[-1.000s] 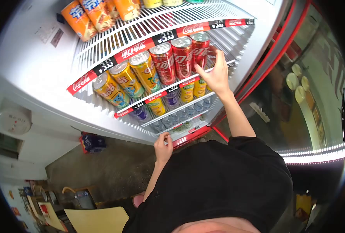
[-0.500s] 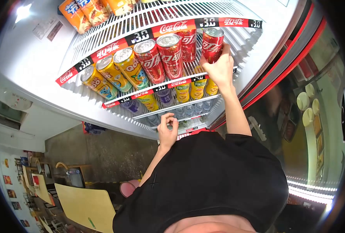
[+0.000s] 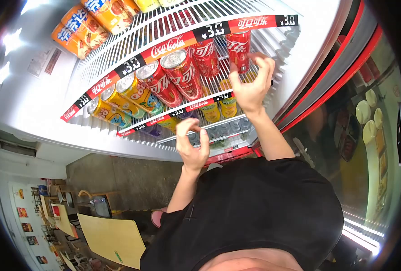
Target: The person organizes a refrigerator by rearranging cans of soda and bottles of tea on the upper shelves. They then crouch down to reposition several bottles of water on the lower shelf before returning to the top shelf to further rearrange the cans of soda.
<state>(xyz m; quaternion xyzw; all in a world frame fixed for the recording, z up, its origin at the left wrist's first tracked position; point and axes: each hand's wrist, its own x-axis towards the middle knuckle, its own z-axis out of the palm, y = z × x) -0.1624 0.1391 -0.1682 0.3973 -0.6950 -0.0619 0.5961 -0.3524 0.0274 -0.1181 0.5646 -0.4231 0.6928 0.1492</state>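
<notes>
A red Coca-Cola can (image 3: 239,53) stands at the right end of the refrigerator shelf, its top behind the price strip. My right hand (image 3: 253,88) is just in front of it, thumb and fingers spread, fingertips right at the can's lower sides. Left of it is another red can (image 3: 206,58), set back, and two more Coca-Cola cans (image 3: 182,76) stand nearer the shelf's front edge. My left hand (image 3: 192,145) is raised before the lower shelves, fingers bent and thumb apart, with nothing in it.
Yellow Qoo cans (image 3: 139,95) fill the shelf's left part. Orange cans (image 3: 80,31) stand on the shelf above. Yellow cans (image 3: 228,106) and bottles sit lower down. The red-edged door (image 3: 318,77) is swung wide at right. A pale table (image 3: 110,239) stands behind at lower left.
The right-end can has moved back on the shelf, and my right hand has loosened from around it. My left hand has risen and its fingers have spread. The view has shifted.
</notes>
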